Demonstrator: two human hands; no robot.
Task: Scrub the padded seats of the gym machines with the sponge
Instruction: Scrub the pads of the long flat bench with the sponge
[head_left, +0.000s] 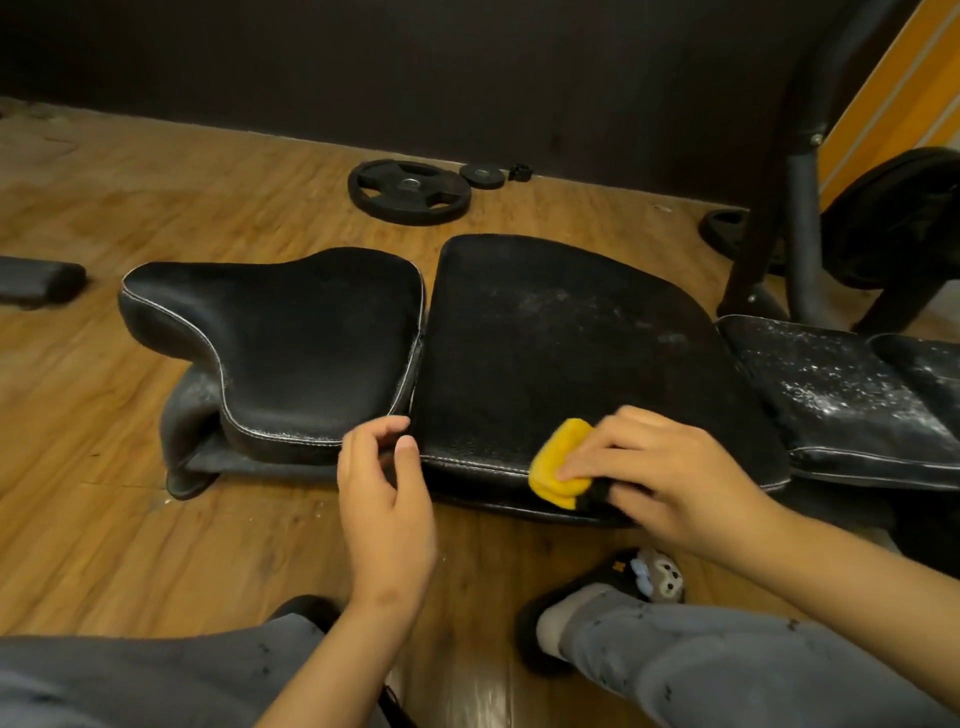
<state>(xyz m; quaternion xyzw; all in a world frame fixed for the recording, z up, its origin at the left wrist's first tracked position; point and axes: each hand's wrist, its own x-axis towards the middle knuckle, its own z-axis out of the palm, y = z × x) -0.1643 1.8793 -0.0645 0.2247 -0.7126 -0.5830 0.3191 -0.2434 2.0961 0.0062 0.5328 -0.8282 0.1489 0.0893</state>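
Yellow sponge (558, 465) sits on the near rim of the mid pad (561, 353), folded partly over the stitched edge. The right hand (675, 467) holds it, fingers curled over its top and pressing down. That hand is blurred, so the dark strip under the sponge may be a scouring layer or only shadow. The left hand (384, 493) holds nothing. Its fingers are loosely curled just beside the gap between the seat (291, 338) and the mid pad, and I cannot tell whether they touch either one.

The likeliest slip is off the rim. A stroke pulled toward the person would carry the sponge over the edge and down the pad's side, toward the shoe (623, 577) below. Pressing hard along the seam could snag the stitching. The left fingertips are near the gap and could be caught if the sponge sweeps leftward. White flecks lie thickly on the far pad (831, 395) and thinly on the mid pad, so much of the surface looks unscrubbed. Any drips on the wood floor (130, 208) could make it slick.

Away from the person, the mid pad offers open room for long strokes. Leftward, the gap and the seat's raised edge break the path. Rightward, the step down to the far pad does the same, and the frame (800, 208) stands beyond it. A plate (409, 192) lies well apart on the floor.
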